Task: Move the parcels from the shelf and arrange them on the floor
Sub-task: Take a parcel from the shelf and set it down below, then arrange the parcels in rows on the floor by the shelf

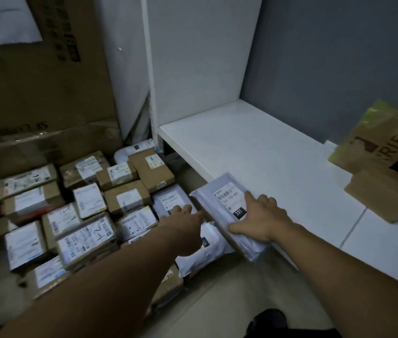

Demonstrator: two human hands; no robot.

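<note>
A grey parcel (227, 211) with a white label and a black tag printed 231 is held at the front edge of the white shelf (254, 147), tilted, one long side on the shelf board and the other hanging out over the floor (222, 296). It is clasped by the right grip (258, 218), a bare hand laid across its near half: the thumb is set against the parcel's overhanging side and the bent fingers are spread over the side that lies on the shelf. The left grip (185, 220) is stretched out low over the floor with its fingers relaxed and extended and nothing held in it; the fingertips are seen over the label of a second grey parcel (168, 198) that lies on the floor just beside the held one, though whether it is touched cannot be told. A white plastic mailer (207, 252) is partly covered by the left wrist. To the left, many small cardboard parcels (81, 211) with white labels are packed close together in rows on the floor, and behind them a large brown carton (34, 93) is stood against the wall. Further along the shelf, at the right, a brown box (378, 140) edged in yellow-green tape is seen tilted, with a flat cardboard box (383, 193) lying just in front of it.
</note>
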